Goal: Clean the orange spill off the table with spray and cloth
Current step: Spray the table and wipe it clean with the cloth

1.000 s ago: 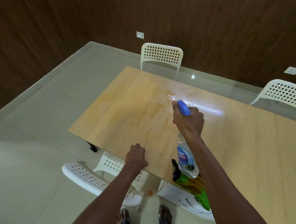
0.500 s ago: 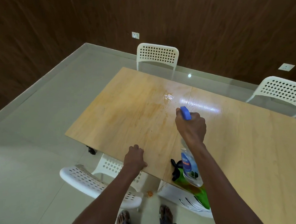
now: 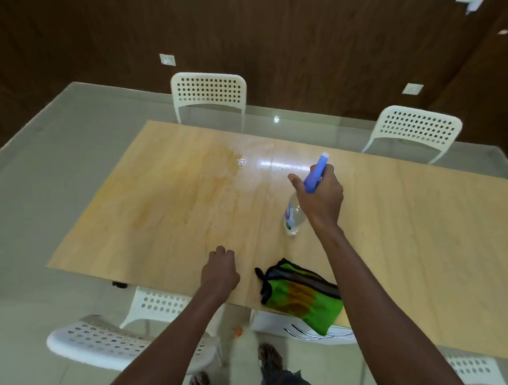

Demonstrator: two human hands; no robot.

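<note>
Right hand point(image 3: 319, 199) has swung spray bottle point(image 3: 293, 216) rightward.

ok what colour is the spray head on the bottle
Blue, on a clear spray bottle held in the right hand; the head view shows it.

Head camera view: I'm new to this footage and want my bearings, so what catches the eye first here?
The right hand holds a clear spray bottle with a blue trigger head over the middle of the wooden table. Left of it a faint orange spill smears the tabletop, with a wet shine at its far edge. A green cloth with an orange-brown stain lies at the near edge, just right of the left hand, which rests there closed.
</note>
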